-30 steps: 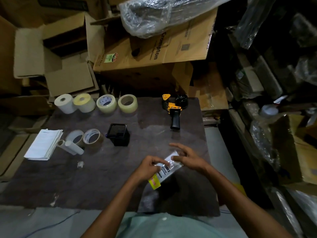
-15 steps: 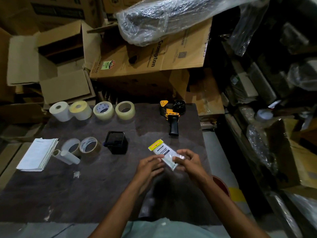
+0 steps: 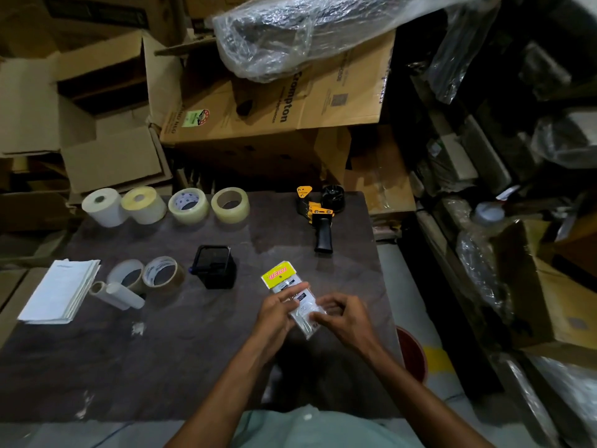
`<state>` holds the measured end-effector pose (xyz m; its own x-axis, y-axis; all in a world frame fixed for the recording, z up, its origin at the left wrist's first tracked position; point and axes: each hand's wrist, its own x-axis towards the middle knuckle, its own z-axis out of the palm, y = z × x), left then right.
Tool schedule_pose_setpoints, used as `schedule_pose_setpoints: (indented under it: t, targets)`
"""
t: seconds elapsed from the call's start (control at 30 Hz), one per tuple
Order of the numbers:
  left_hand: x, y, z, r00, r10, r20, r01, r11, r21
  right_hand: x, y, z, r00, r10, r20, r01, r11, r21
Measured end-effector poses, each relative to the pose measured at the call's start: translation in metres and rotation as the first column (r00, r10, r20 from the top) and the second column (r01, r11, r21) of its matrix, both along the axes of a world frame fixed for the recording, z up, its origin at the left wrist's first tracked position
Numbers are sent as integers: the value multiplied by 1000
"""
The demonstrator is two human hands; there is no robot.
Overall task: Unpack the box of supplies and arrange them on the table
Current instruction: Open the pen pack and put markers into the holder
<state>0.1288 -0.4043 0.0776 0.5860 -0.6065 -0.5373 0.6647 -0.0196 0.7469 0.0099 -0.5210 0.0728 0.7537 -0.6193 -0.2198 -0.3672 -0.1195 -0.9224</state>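
A small clear packet (image 3: 281,279) with a yellow header lies low over the dark table (image 3: 161,350), right of centre, header pointing away from me. My left hand (image 3: 274,315) holds its left side with fingers across the label. My right hand (image 3: 344,320) pinches its lower right edge with curled fingers. Arranged on the table are two white label rolls (image 3: 102,205), two clear tape rolls (image 3: 189,205), a yellow-and-black tape dispenser (image 3: 318,218), a black box (image 3: 214,266), a brown tape roll (image 3: 162,274) and a paper stack (image 3: 61,294).
Open cardboard boxes (image 3: 106,124) and a large Crompton carton (image 3: 284,108) crowd the table's far edge, with a plastic-wrapped bundle (image 3: 290,30) on top. Cluttered shelves and a carton (image 3: 549,295) stand on the right. Two white tubes (image 3: 124,295) lie by the brown roll.
The packet has been turned so its yellow header moved from the near side to the far side, and both hands carried it further out over the table.
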Motion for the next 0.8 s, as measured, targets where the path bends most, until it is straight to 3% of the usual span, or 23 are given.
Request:
schedule_pose_setpoints:
  t: [0.17,0.3,0.4,0.6,0.8]
  targets:
    - [0,7,2,999,-41,25,41,999,28,1,8,4,1000,-20,-6,20,1000,-24]
    - [3,10,6,997,23,-73,-22,1000,12,-4,11,13,992,118,37,-95,920,-380]
    - [4,12,4,987,86,-132,-91,996,-28,-9,15,23,970,223,95,-151,861,-487]
    - [10,15,7,967,154,-200,-171,983,-67,-21,20,36,940,319,117,-227,845,-485]
    - [15,12,21,951,166,-260,-208,968,-141,-30,21,45,915,399,-51,-366,772,-519]
